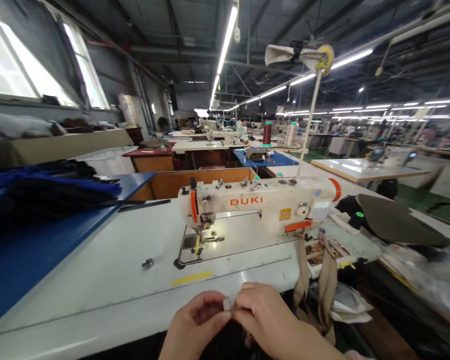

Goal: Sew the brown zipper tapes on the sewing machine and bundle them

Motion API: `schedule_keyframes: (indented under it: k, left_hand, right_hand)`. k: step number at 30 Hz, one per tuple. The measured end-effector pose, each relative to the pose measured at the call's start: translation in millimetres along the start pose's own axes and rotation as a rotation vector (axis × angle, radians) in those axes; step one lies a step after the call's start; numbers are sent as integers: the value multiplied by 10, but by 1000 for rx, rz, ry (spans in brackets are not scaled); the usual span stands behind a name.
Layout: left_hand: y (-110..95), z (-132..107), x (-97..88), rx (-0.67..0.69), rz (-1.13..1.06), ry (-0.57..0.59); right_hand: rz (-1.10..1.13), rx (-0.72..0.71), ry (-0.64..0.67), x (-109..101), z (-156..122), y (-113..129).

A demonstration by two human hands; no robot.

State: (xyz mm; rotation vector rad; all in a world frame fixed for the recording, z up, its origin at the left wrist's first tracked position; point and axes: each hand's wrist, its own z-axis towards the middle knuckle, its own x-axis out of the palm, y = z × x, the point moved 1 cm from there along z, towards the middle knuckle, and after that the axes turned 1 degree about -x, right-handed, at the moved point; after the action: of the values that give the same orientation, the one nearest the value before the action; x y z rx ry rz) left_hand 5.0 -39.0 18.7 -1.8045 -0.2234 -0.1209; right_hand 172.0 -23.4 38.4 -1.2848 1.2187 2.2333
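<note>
At the front edge of the sewing table, my left hand (198, 320) pinches a small pale, squarish piece (227, 304) between thumb and fingertips. What kind of piece it is, I cannot make out. My right hand (266, 315) meets it from the other side, fingers curled and pressed together at the piece; their tips are partly hidden. Beyond both hands stands a white sewing machine (243, 197) with orange trim. A small round metal part (147, 263) lies on the pale tabletop to the left of the needle. Yellow tape (192, 278) is stuck down ahead of my hands.
Beige straps (328, 290) hang over the table's right side by a tray of small parts (335, 248). Dark and blue fabric (48, 195) is heaped on a blue surface at left. A thread stand (310, 120) rises behind the machine. Dark flat material (401, 220) lies at right.
</note>
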Motion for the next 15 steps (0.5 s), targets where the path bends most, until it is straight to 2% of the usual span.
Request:
schedule_keyframes:
  k: [5, 10, 12, 15]
  left_hand:
    - [-122, -90, -35, -100, -185, 79]
    - [-107, -112, -186, -247, -381, -39]
    - [-70, -107, -292, -271, -407, -96]
    - [-32, -132, -496, -284, -410, -164]
  right_hand:
    - [414, -30, -10, -132, 48, 30]
    - [760, 123, -130, -174, 73, -100]
    - [950, 217, -273, -251, 37, -236]
    - [1215, 352, -648, -544, -102, -534]
